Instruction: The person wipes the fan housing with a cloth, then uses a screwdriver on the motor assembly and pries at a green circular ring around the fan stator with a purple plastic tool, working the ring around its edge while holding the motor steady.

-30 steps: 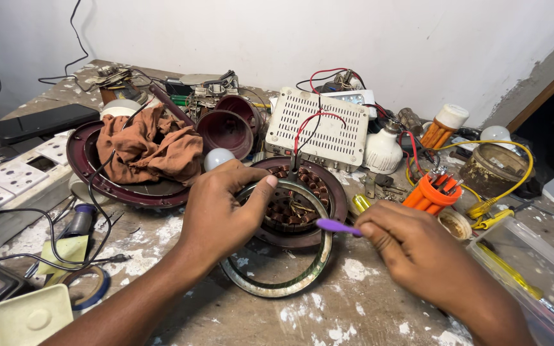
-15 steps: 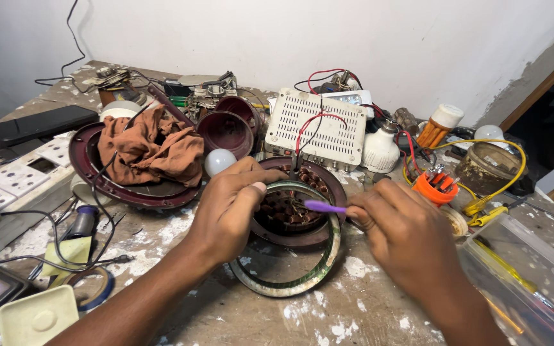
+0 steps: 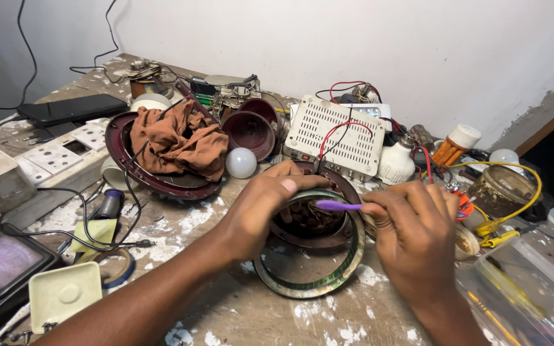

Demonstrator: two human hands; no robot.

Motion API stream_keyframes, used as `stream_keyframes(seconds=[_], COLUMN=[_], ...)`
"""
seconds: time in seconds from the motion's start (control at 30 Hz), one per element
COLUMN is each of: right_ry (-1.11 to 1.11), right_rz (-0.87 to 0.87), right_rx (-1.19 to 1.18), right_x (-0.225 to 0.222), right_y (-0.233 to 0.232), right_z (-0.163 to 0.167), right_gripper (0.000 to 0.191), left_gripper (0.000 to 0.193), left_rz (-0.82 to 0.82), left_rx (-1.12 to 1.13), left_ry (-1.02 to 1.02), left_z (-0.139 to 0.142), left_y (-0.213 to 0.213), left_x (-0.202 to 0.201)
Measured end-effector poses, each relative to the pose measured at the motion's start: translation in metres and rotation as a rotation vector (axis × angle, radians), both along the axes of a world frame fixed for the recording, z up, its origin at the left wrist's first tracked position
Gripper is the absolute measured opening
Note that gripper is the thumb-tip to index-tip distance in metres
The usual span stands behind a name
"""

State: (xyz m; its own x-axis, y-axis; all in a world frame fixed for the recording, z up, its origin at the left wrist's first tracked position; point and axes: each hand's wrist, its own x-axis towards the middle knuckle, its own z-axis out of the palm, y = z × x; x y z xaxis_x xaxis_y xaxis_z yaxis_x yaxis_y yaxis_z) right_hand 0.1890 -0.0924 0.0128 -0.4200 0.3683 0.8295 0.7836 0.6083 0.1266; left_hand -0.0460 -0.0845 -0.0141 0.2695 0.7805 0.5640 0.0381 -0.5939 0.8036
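My left hand (image 3: 261, 208) grips the upper left rim of a round metal ring (image 3: 309, 282) with a greenish edge, lying on the workbench. Inside the ring sits a dark maroon round part with copper-coloured windings (image 3: 309, 221). My right hand (image 3: 411, 234) holds a thin purple tool (image 3: 335, 205) flat across the top of the ring, its tip pointing left toward my left thumb.
Behind stand a white vented box (image 3: 338, 134) with red and black wires, a maroon dish holding a brown rag (image 3: 177, 144), a maroon cup (image 3: 249, 131), a white bulb (image 3: 241, 162) and a yellow cable (image 3: 514, 192). Wall switches (image 3: 52, 157) and a small screen (image 3: 1, 263) lie left.
My left hand shifted up along the ring's rim. My right hand raised the purple tool from the ring's right side to across its top. The view moved closer.
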Motion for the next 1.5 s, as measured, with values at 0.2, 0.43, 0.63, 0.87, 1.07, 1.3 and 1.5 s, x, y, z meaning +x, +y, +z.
stream_keyframes(seconds=[0.2,0.43,0.63,0.87,1.07,1.3,1.5], right_ry=[0.075,0.211,0.213,0.028,0.010,-0.034,0.018], right_rz=[0.050,0.108,0.103,0.078,-0.044,0.040,-0.038], right_rx=[-0.031,-0.126,-0.040,0.020,0.015,0.043,-0.007], right_x=[-0.008,-0.007,-0.017,-0.026,-0.007,-0.024,-0.003], right_y=[-0.005,-0.007,-0.012,-0.019,-0.008,-0.016,-0.012], right_z=[-0.002,-0.005,-0.003,0.003,0.014,0.007,0.016], right_gripper=[0.016,0.014,0.014,0.014,0.010,0.011,0.012], left_gripper=[0.069,0.067,0.069,0.071,0.072,0.073,0.072], left_rz=[-0.214,-0.389,-0.453,-0.540,-0.485,-0.502,-0.510], left_rx=[-0.396,-0.514,-0.527,-0.542,-0.530,-0.539,-0.509], left_ry=[-0.253,-0.340,-0.341,-0.438,-0.414,-0.431,-0.407], left_z=[0.004,0.002,0.003,0.005,0.003,0.005,0.006], left_y=[0.002,0.010,0.005,-0.005,-0.002,-0.005,-0.003], left_x=[-0.002,-0.003,-0.004,-0.003,-0.002,0.003,0.010])
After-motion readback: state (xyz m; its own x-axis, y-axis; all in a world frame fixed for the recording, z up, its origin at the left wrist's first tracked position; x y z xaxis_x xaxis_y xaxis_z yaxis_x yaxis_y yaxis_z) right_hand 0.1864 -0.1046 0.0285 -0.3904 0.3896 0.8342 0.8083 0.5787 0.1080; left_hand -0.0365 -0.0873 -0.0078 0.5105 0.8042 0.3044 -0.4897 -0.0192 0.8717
